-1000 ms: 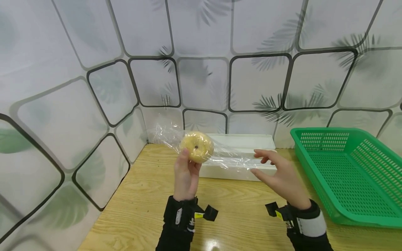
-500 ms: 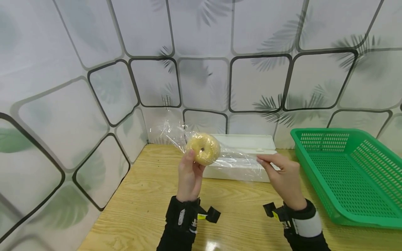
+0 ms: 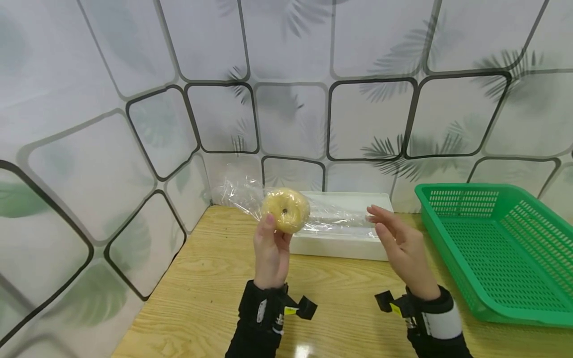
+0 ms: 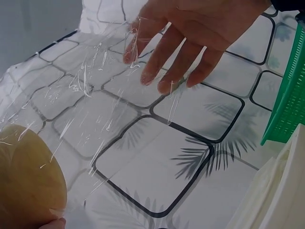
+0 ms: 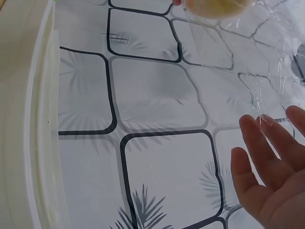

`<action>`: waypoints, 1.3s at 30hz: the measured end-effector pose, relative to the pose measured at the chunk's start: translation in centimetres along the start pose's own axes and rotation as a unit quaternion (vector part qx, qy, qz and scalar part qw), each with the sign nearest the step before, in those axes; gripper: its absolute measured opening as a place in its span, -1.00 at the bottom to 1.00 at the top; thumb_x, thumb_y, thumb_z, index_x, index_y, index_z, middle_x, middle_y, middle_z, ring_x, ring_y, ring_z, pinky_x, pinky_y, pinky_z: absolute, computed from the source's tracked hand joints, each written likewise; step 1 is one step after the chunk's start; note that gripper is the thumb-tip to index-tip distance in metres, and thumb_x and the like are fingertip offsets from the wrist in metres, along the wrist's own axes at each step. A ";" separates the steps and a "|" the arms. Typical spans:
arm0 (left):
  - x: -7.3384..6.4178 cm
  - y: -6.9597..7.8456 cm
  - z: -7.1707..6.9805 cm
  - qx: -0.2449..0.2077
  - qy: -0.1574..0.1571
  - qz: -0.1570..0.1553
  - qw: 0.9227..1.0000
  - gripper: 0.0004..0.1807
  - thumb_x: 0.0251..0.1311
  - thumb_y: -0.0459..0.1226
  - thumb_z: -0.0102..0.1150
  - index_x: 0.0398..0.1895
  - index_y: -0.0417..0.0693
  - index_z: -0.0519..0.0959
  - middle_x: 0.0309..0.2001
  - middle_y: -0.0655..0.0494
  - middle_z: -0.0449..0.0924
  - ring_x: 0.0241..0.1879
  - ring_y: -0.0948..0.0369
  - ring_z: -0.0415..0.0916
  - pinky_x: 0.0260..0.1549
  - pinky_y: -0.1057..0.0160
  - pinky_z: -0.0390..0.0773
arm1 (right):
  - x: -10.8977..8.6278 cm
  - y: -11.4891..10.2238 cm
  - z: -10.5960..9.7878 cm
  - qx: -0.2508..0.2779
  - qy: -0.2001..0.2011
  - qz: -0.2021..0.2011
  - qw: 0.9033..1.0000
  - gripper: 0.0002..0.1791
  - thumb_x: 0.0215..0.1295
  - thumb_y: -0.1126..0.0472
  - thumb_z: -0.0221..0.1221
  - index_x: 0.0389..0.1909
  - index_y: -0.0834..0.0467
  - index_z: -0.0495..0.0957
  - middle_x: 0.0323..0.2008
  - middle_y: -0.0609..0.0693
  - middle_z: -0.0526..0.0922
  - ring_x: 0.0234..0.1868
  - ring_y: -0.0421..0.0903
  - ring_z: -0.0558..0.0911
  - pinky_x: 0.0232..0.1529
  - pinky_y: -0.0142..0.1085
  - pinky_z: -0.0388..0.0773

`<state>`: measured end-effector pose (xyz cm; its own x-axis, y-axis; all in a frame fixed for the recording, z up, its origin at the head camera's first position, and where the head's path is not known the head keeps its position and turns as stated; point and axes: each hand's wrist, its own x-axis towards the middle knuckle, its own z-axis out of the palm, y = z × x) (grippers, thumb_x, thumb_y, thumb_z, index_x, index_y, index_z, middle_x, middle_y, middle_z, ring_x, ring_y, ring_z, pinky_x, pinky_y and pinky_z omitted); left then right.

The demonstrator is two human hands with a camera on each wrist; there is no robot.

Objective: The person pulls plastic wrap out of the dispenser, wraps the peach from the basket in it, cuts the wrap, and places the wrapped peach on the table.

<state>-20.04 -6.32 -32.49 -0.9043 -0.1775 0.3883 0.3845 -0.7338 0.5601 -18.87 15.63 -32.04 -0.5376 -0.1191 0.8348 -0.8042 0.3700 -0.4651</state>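
1. Bread (image 3: 285, 210), round and yellow with a small hole in the middle, is up in the air above the near side of the white box, held away from the table (image 3: 188, 278).
2. The left hand (image 3: 273, 253) grips it from below, thumb on the face toward me and fingers behind.
3. Clear plastic film (image 3: 241, 196) covers the bread, glinting, and trails off crinkled to both sides.
4. The right hand (image 3: 405, 248) is released, its fingers spread and loosely bent at the film's right end; I can't tell whether the plastic clings to the fingertips.
5. Behind the film sits the white box (image 3: 340, 247), long and low, its lid tipped back toward the patterned backdrop (image 3: 286, 119).
6. To the right of the right hand, just beside the box, stands a green basket (image 3: 524, 318) with slotted walls.
7. Both wrists wear black straps (image 3: 261, 308) over dark sleeves.
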 end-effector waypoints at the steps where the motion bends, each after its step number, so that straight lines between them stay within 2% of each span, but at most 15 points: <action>1: 0.0 0.0 0.0 -0.001 0.001 0.001 1.000 -0.56 -0.03 -0.05 0.24 -0.14 -0.12 0.48 -0.14 0.00 0.41 -0.22 0.19 0.40 -0.16 0.30 0.44 | 0.0 -0.1 -0.1 0.022 -0.009 0.008 1.000 -0.62 0.20 0.49 -0.02 0.08 0.36 0.36 -0.02 0.01 0.51 -0.07 -0.28 0.49 -0.13 -0.54 0.38; 4: 0.0 0.2 0.0 -0.004 0.005 -0.001 1.000 -0.52 -0.02 -0.06 0.24 -0.09 -0.15 0.43 -0.11 -0.02 0.38 -0.19 0.18 0.39 -0.13 0.29 0.42 | -0.1 -0.3 -0.4 0.054 -0.047 0.039 0.997 -0.47 0.14 0.50 0.05 0.18 0.28 0.26 0.09 -0.01 0.41 -0.01 -0.23 0.47 -0.08 -0.52 0.36; 8: 0.0 0.4 0.0 -0.008 0.005 -0.004 1.000 -0.51 -0.01 -0.06 0.23 -0.07 -0.16 0.42 -0.11 -0.02 0.38 -0.18 0.18 0.39 -0.11 0.29 0.42 | -0.1 -0.5 -0.5 0.011 -0.113 0.087 0.990 -0.25 -0.03 0.47 0.23 0.24 0.13 0.20 0.17 0.03 0.30 -0.03 -0.16 0.48 -0.05 -0.52 0.34; 10: -0.1 0.4 -0.1 -0.009 0.003 -0.007 1.000 -0.51 -0.01 -0.06 0.23 -0.08 -0.15 0.42 -0.11 -0.02 0.38 -0.18 0.18 0.39 -0.12 0.29 0.42 | 0.0 -0.6 -0.4 -0.004 -0.134 0.102 0.986 -0.25 -0.06 0.45 0.26 0.22 0.14 0.22 0.15 0.08 0.30 -0.08 -0.09 0.51 -0.07 -0.44 0.39; 12: -0.1 0.3 -0.1 -0.011 -0.001 -0.008 1.000 -0.53 -0.01 -0.06 0.23 -0.09 -0.14 0.43 -0.11 -0.02 0.38 -0.18 0.18 0.39 -0.12 0.30 0.42 | 0.0 -0.6 -0.3 -0.010 -0.139 0.115 0.984 -0.33 -0.03 0.43 0.25 0.17 0.17 0.26 0.05 0.11 0.40 -0.15 -0.07 0.54 -0.13 -0.37 0.46; 16: -0.1 0.2 0.0 -0.013 -0.004 -0.007 1.000 -0.57 -0.03 -0.05 0.25 -0.16 -0.12 0.48 -0.14 0.00 0.40 -0.21 0.19 0.40 -0.16 0.31 0.44 | 0.0 -0.7 0.1 -0.003 -0.117 0.122 0.986 -0.55 0.04 0.46 0.18 0.01 0.25 0.36 -0.27 0.09 0.57 -0.31 -0.21 0.58 -0.32 -0.40 0.51; 19: -0.1 0.1 0.0 -0.010 -0.008 -0.004 1.000 -0.58 -0.03 -0.05 0.25 -0.17 -0.11 0.48 -0.15 0.00 0.40 -0.21 0.19 0.40 -0.17 0.31 0.44 | -0.1 -0.7 0.3 0.009 -0.090 0.103 0.991 -0.63 0.03 0.56 0.13 -0.09 0.30 0.42 -0.39 0.10 0.58 -0.37 -0.30 0.57 -0.38 -0.52 0.48; 23: -0.1 0.0 0.0 -0.007 -0.012 -0.003 1.000 -0.57 -0.02 -0.05 0.24 -0.15 -0.12 0.47 -0.14 -0.01 0.40 -0.20 0.19 0.40 -0.15 0.31 0.43 | -0.1 -0.6 0.6 0.040 -0.053 0.065 0.996 -0.65 -0.04 0.67 0.09 -0.19 0.36 0.47 -0.40 0.14 0.56 -0.40 -0.31 0.58 -0.41 -0.52 0.49; 29: -0.1 -0.1 -0.1 0.000 -0.003 -0.004 1.000 -0.62 0.02 -0.08 0.22 -0.17 -0.12 0.48 -0.15 -0.01 0.41 -0.21 0.19 0.41 -0.14 0.30 0.44 | -0.2 -0.4 0.8 0.083 -0.019 0.028 0.996 -0.70 -0.10 0.74 0.07 -0.35 0.39 0.50 -0.43 0.16 0.54 -0.43 -0.27 0.58 -0.44 -0.46 0.51; 39: -0.2 -0.3 0.0 0.015 0.019 -0.011 1.000 -0.58 -0.01 -0.08 0.24 -0.18 -0.16 0.44 -0.17 -0.02 0.44 -0.25 0.21 0.45 -0.16 0.29 0.45 | -0.2 -0.9 1.0 0.095 0.016 0.022 0.995 -0.72 -0.14 0.75 0.09 -0.40 0.43 0.53 -0.46 0.14 0.57 -0.45 -0.24 0.57 -0.45 -0.48 0.50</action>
<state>-19.96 -6.08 -32.77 -0.9183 -0.1868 0.3490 0.3701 -0.7180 0.5895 -18.28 14.41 -32.02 -0.5673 -0.0756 0.8200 -0.8151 0.1937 -0.5460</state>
